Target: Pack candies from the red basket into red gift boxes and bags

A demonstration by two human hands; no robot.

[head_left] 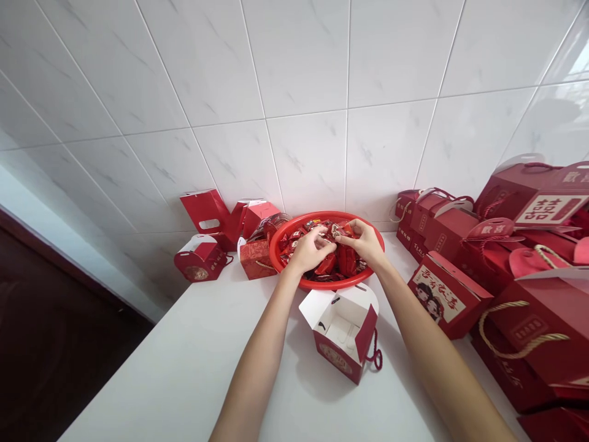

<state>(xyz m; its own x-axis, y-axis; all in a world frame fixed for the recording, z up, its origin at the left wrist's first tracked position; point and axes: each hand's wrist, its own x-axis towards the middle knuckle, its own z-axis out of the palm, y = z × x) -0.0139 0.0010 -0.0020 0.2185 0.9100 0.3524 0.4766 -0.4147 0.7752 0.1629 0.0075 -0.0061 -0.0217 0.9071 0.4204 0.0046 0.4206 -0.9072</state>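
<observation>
Both hands reach over a red plastic basket (275, 253) filled with red-wrapped candies (326, 265). My left hand (311, 250) is above its middle, fingers curled; whether anything is between them is too small to tell. My right hand (365, 242) pinches a small red and cream packet (338, 231) at the basket's right side. Between my forearms, in front of the basket, a small red gift box (340, 359) stands with its flaps up. Its white inside shows nothing in it, and a dark red cord hangs at its right.
Red gift boxes with cord handles (529, 331) are piled along the right side. At the back left stand a small closed box (200, 261) and several other red boxes (257, 258). A tiled wall (304, 153) rises behind the white table (184, 368).
</observation>
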